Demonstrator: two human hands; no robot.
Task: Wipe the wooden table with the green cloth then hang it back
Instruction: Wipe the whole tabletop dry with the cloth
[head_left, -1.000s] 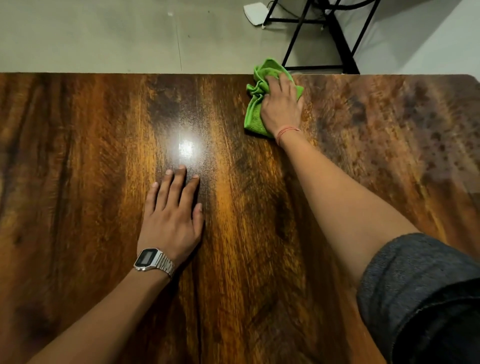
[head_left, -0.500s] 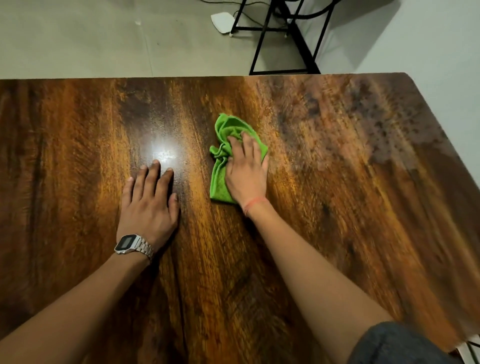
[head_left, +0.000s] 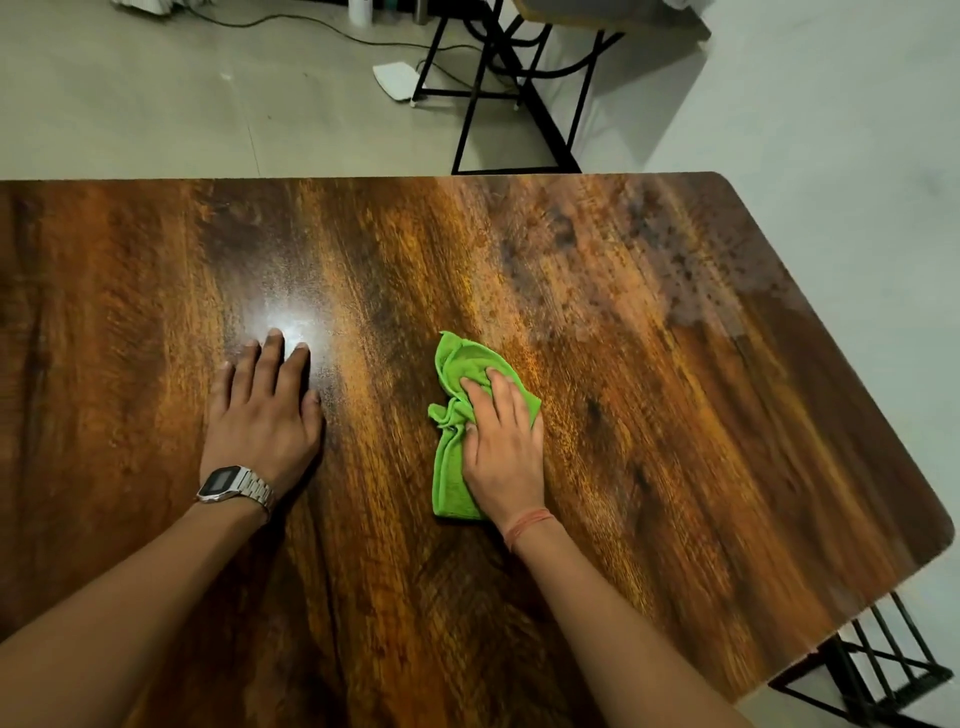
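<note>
Head view, from where I sit at the remote end: wipe step is in hand, hang-back not started. Crumpled bright green microfibre cloth (head_left: 457, 415) lies on the dark glossy wood-grain table (head_left: 649, 415), roughly mid-surface, at about 3 o'clock from the left hand.

Right hand (head_left: 501, 447) sits palm-down on top of the cloth, fingers (head_left: 498, 395) laid forward and only slightly bent, pressing it flat to the wood, not pinching it. Cloth sticks out from under the hand at 12 o'clock and along the 9 o'clock side. Thin red thread band (head_left: 524, 522) on that wrist.

Left hand (head_left: 265, 410) is flat on bare table, fingers straight and together, holding nothing. I read it as bracing. Silver metal digital wristwatch (head_left: 234, 486) on that wrist. Bright lamp glare (head_left: 285, 322) just at its fingertips, 12 o'clock.

My judgement: wiping is partway. A dull, mottled blotchy patch (head_left: 691, 270) shows toward the far right corner, at 1 o'clock from the cloth; I can't tell if it's moisture, dirt or finish. Next move calls for steady downward pressure and a stroke out to that corner and along the right edge, keeping the cloth bunched under the palm so it doesn't slide free.

No hanging spot that I can identify. Black metal frame legs (head_left: 519, 104) stand on the floor past the far edge, at 12 o'clock.
</note>
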